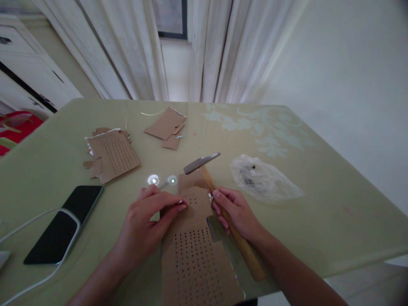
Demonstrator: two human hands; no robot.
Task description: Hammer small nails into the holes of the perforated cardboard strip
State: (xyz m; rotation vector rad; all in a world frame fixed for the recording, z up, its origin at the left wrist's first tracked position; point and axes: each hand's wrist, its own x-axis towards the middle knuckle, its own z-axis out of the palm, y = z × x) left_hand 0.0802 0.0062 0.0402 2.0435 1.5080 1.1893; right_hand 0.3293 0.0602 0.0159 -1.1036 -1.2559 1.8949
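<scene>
My left hand is closed in a pinch over the cardboard piece, thumb and forefinger around a small nail-like metal piece; only its shiny end shows. Rows of small punched holes run down the cardboard, with a few more beside my left fingertips. Wrapped around the wooden handle of a hammer are the fingers of my right hand. The steel hammer head is raised above the cardboard's far end, apart from the metal piece. Beyond my left knuckles lies a thin metal rod.
A hole-punched cardboard stack lies left, more cardboard scraps farther back. A clear plastic bag with dark small contents sits right. Near the left edge are a black phone and a white cable. Curtains hang behind the table.
</scene>
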